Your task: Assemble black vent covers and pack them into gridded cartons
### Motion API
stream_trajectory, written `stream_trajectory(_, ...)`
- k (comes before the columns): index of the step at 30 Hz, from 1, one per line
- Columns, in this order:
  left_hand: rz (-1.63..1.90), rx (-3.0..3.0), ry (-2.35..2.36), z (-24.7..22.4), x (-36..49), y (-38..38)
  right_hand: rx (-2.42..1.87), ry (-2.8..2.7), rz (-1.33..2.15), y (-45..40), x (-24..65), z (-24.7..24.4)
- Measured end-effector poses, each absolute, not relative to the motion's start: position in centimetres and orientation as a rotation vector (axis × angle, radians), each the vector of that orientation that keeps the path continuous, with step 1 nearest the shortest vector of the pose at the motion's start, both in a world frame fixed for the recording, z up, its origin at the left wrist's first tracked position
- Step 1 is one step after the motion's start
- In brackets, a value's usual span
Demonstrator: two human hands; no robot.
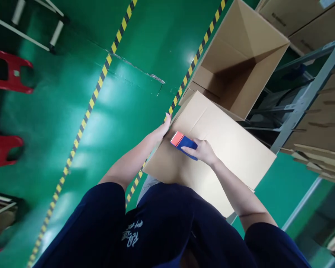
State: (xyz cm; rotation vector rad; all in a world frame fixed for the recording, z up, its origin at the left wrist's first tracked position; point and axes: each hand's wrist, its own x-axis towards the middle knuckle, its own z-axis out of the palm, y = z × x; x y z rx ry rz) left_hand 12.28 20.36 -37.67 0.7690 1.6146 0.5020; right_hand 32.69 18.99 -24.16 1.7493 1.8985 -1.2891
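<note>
Navy T-shirt (156,230) at 6 o'clock, its pale chest lettering unreadable. Left hand (162,130), arm reaching toward 12 o'clock, fingers extended and holding nothing, tips apparently against the edge of the cardboard carton (229,149). Right hand (202,150), wrist angled toward 11 o'clock, fingers closed over a small blue box (186,146) with a red-orange end, no legible label, resting on the carton's broad flap at centre.

Nothing legible; pale stitched characters (132,234) on navy shirt (162,223) unreadable.
</note>
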Motion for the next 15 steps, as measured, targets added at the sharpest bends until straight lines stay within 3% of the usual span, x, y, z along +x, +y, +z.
stream_trajectory(8, 0.342, 1.300, 1.845, -34.1, 14.1, 19.2, 1.680, 1.932, -1.571, 16.6, 37.7, -23.6)
stream_trajectory(12, 0.181, 1.505, 2.013, -32.1, 15.1, 19.0, 1.664, 1.878, -1.756, 11.8, 51.5, -22.8)
stream_trajectory(15, 0.146, 1.619, 2.191, -30.8, 20.9, 17.5, 1.718, 1.765, -1.844, 7.0, 62.7, -22.4)
